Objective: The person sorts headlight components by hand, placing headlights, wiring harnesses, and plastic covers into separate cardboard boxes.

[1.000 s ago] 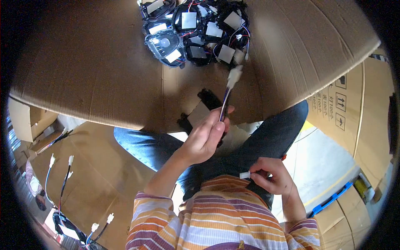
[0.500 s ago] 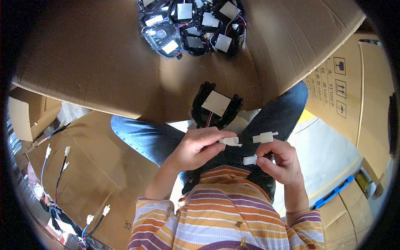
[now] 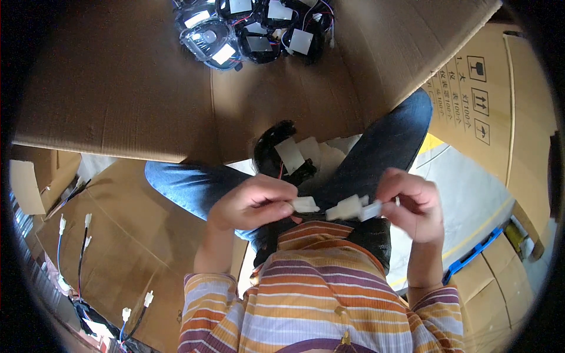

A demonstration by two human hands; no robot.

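My left hand (image 3: 256,201) pinches a white plastic wire connector (image 3: 306,205) between thumb and fingers. In my right hand (image 3: 412,205), closed at the fingertips, is a small white connector (image 3: 371,210). A second, larger white connector (image 3: 344,209), smeared by motion, sits right beside it, in the gap between the hands; whether the two touch cannot be told. Beyond my left hand lies a black lamp unit (image 3: 269,147) with a white square label (image 3: 290,156) and a red wire running toward that hand. Part of the unit is blurred.
A big open cardboard box (image 3: 135,88) stands ahead, several black lamps (image 3: 259,44) with wires inside it. Brown cardboard (image 3: 118,235) and wire leads with white connectors (image 3: 148,299) are at left. A printed carton (image 3: 471,106) and a blue-edged bin (image 3: 474,259) are at right.
My left hand has moved left and slightly down with its connector. My right hand has shifted right and up, and its connectors now sit side by side. The lamp unit has tilted left.
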